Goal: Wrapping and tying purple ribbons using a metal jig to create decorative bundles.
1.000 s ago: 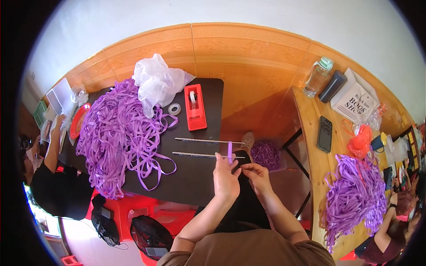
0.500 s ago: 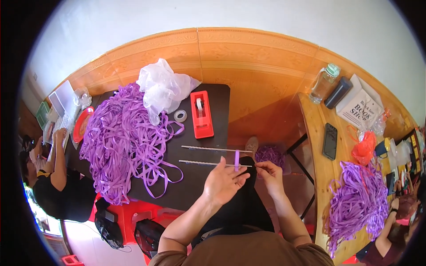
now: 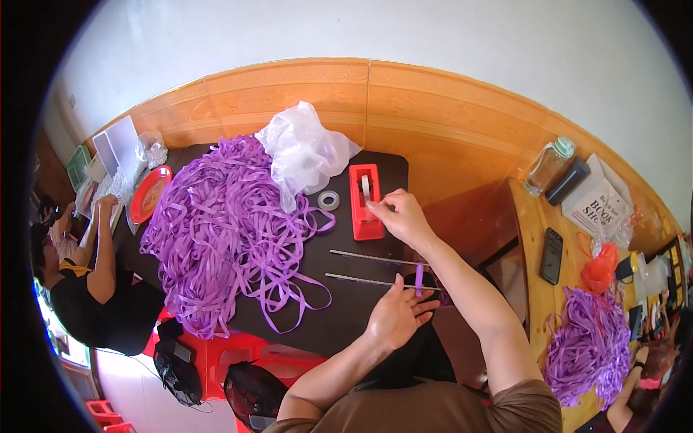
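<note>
At a dark table, the spread-fingered, seemingly empty left hand is hovering beside a purple ribbon strip, apparently braced by two metallic rods at frame centre; beyond, the right hand, grip unclear, is curling over a handily placed red plastic tape dispenser.

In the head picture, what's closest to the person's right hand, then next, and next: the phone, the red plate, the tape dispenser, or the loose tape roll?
From the right hand:
1. Red tape dispenser, right at the fingertips.
2. Grey tape roll, just left of the dispenser.
3. Black phone, on the right-hand table.
4. Red plate, far left.
</note>
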Motion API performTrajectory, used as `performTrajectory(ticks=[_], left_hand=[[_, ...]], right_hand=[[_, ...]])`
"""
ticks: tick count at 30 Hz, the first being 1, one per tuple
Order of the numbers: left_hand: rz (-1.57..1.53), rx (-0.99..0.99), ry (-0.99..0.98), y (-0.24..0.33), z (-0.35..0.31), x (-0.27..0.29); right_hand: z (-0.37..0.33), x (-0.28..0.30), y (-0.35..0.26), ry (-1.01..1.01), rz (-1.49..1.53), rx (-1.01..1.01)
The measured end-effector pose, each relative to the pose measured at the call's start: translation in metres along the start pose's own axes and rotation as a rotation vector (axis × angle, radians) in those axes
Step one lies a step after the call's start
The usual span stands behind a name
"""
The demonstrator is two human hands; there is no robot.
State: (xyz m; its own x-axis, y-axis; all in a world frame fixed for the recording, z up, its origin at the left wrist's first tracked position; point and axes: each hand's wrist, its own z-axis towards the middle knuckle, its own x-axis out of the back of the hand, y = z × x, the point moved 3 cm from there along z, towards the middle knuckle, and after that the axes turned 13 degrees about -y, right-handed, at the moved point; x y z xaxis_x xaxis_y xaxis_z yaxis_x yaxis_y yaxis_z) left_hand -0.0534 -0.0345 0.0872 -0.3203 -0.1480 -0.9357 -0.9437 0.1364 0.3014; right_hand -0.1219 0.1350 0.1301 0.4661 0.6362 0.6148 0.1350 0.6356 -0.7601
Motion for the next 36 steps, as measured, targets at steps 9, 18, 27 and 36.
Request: performTrajectory(ticks=[9,18,27,36], left_hand=[[0.018,-0.024,0.013,-0.001,0.000,-0.002],[-0.008,-0.061,-0.025,-0.007,0.003,0.005],[-0.009,-0.094,0.041,-0.007,0.002,0.001],[-0.016,-0.098,0.006,-0.006,0.003,0.002]], right_hand=[[0.010,-0.026,0.005,0.020,0.329,-0.437],[-0.026,-0.030,-0.028,0.054,0.664,-0.192],[-0.052,-0.041,-0.013,0.141,0.506,-0.201],[-0.046,-0.037,0.000,0.097,0.330,-0.183]])
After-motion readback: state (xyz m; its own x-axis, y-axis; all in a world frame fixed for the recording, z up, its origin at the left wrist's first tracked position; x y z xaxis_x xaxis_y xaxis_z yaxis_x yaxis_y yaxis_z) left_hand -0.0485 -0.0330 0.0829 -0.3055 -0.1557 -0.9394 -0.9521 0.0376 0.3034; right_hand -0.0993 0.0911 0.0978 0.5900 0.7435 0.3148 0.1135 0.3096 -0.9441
